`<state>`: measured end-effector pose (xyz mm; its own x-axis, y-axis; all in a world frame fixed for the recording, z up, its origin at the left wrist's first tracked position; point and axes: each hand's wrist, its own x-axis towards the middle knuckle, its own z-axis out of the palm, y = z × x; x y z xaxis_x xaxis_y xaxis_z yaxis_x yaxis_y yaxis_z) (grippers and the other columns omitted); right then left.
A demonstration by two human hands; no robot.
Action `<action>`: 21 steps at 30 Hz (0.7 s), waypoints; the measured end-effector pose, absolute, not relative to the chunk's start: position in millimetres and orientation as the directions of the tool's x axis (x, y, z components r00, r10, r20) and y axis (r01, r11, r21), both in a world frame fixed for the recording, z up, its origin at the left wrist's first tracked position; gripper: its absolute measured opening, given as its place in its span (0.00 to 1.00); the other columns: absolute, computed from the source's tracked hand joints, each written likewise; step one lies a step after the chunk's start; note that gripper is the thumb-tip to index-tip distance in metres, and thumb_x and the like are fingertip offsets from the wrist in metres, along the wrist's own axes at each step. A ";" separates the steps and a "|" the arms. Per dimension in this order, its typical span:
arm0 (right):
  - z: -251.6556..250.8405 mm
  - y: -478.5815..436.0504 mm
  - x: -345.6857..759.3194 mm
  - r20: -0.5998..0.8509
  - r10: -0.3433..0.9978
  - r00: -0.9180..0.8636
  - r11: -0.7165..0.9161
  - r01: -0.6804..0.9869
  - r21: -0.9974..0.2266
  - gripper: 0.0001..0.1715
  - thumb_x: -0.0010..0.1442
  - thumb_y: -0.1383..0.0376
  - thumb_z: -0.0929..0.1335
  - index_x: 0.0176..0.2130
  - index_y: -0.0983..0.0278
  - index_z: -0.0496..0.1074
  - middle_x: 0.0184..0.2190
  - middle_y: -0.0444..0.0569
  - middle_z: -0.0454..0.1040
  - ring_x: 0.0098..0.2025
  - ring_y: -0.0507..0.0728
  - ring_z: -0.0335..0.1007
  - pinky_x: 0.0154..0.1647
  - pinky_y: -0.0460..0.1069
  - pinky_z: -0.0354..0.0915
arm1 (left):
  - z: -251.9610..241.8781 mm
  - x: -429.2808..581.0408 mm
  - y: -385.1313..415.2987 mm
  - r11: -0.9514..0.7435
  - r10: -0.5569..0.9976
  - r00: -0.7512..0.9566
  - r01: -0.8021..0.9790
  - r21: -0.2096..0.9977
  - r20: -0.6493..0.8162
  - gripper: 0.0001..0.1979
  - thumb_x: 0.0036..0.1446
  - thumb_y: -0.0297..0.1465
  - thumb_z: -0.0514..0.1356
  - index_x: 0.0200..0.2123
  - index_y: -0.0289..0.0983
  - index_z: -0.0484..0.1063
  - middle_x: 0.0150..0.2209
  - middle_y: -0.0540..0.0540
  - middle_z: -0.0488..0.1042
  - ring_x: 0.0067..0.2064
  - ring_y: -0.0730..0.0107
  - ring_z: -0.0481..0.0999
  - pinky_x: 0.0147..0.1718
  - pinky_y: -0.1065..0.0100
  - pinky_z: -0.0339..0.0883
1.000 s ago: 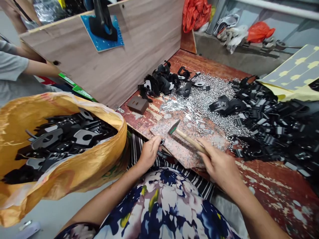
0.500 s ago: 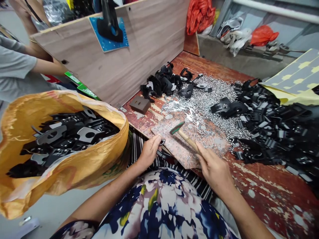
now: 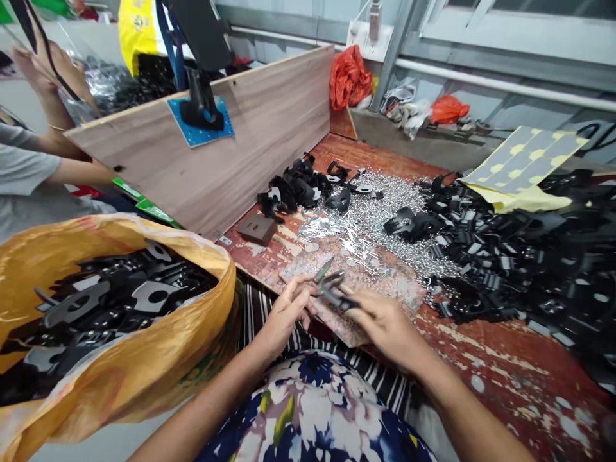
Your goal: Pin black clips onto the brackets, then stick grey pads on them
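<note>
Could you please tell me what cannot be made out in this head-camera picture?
Head view, black part between left hand and right hand: blurred, shape unclear.
Head view, hammer: handle hidden behind the part.
Head view, yellow bag: cut off by the left edge.
Head view, pile of black clips: cut off by the right edge.

At the surface's [image 3: 505, 359] near edge lies a slab [image 3: 389, 289], the left hand [image 3: 283, 314] and right hand [image 3: 385, 324] holding a part [image 3: 337, 296] over it. Pins [image 3: 385, 205] lie behind the slab, a heap [image 3: 510, 250] to its right. A sack [image 3: 120, 366] stands off the near left corner.
</note>
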<state>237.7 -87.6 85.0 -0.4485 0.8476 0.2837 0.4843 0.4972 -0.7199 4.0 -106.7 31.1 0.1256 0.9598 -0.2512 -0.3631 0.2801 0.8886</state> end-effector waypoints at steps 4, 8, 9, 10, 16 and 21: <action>121.9 -49.2 303.7 0.498 0.842 0.209 0.418 0.330 -0.846 0.22 0.74 0.61 0.63 0.35 0.64 0.82 0.34 0.52 0.82 0.28 0.52 0.76 0.27 0.48 0.70 | 26.1 -5.7 -101.8 0.341 0.940 0.144 -0.378 0.861 -0.310 0.25 0.59 0.46 0.68 0.53 0.37 0.72 0.42 0.44 0.74 0.31 0.72 0.75 0.22 0.75 0.64; 129.7 3.6 309.5 0.478 0.835 0.273 0.426 0.231 -0.875 0.20 0.72 0.58 0.65 0.59 0.59 0.75 0.50 0.59 0.82 0.40 0.57 0.82 0.42 0.56 0.74 | 18.1 -9.1 -96.8 0.350 0.937 0.145 -0.342 0.872 -0.319 0.24 0.56 0.46 0.70 0.49 0.36 0.74 0.38 0.46 0.75 0.28 0.72 0.76 0.22 0.74 0.64; 122.1 20.4 297.6 0.491 0.854 0.173 0.422 0.321 -0.848 0.18 0.69 0.61 0.68 0.57 0.59 0.77 0.49 0.58 0.82 0.43 0.59 0.82 0.47 0.59 0.75 | 16.7 -9.0 -95.7 0.355 0.934 0.148 -0.325 0.876 -0.324 0.24 0.56 0.47 0.70 0.47 0.36 0.75 0.38 0.46 0.75 0.29 0.71 0.77 0.23 0.74 0.64; 112.2 38.4 282.1 0.493 0.869 0.036 0.425 0.457 -0.782 0.14 0.66 0.63 0.71 0.51 0.61 0.79 0.47 0.57 0.83 0.46 0.61 0.81 0.51 0.62 0.75 | 15.9 -8.8 -94.7 0.362 0.932 0.151 -0.308 0.880 -0.330 0.24 0.55 0.47 0.70 0.46 0.36 0.75 0.37 0.46 0.75 0.29 0.70 0.77 0.24 0.73 0.65; 65.0 134.9 193.9 0.357 0.866 -0.351 0.466 0.825 -0.319 0.18 0.66 0.67 0.72 0.53 0.75 0.75 0.61 0.65 0.72 0.65 0.63 0.67 0.67 0.63 0.62 | 21.8 -14.0 -97.8 0.389 0.917 0.173 -0.202 0.899 -0.358 0.24 0.53 0.49 0.71 0.43 0.36 0.79 0.39 0.42 0.78 0.34 0.65 0.77 0.29 0.69 0.71; 69.6 154.4 191.1 0.314 0.892 -0.326 0.411 0.873 -0.261 0.06 0.69 0.73 0.69 0.37 0.68 0.75 0.40 0.52 0.82 0.48 0.53 0.76 0.54 0.49 0.70 | 35.5 -24.7 -102.0 0.412 0.907 0.148 -0.134 0.901 -0.393 0.23 0.52 0.47 0.73 0.44 0.36 0.80 0.37 0.42 0.80 0.34 0.65 0.76 0.27 0.71 0.69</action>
